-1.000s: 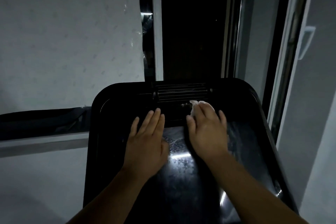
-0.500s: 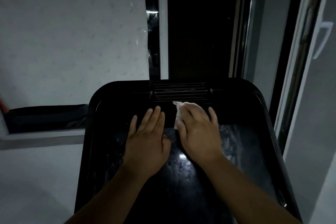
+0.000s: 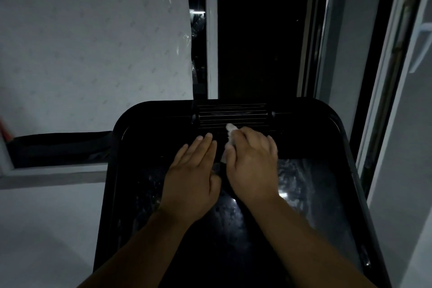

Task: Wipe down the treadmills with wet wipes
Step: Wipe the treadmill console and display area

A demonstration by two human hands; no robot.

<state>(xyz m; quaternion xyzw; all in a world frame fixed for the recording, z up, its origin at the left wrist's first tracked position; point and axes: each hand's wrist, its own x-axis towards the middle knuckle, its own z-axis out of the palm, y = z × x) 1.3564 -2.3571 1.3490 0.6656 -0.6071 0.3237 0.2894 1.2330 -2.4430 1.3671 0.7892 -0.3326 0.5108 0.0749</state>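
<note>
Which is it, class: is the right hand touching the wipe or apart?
Touching. The head view shows the right hand closed over the wipe, whose white edge pokes out between its thumb and forefinger.

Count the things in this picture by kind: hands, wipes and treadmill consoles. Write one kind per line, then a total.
hands: 2, the left hand and the right hand
wet wipe: 1, white, under the right hand
treadmill console: 1, black
Total: 4
</note>
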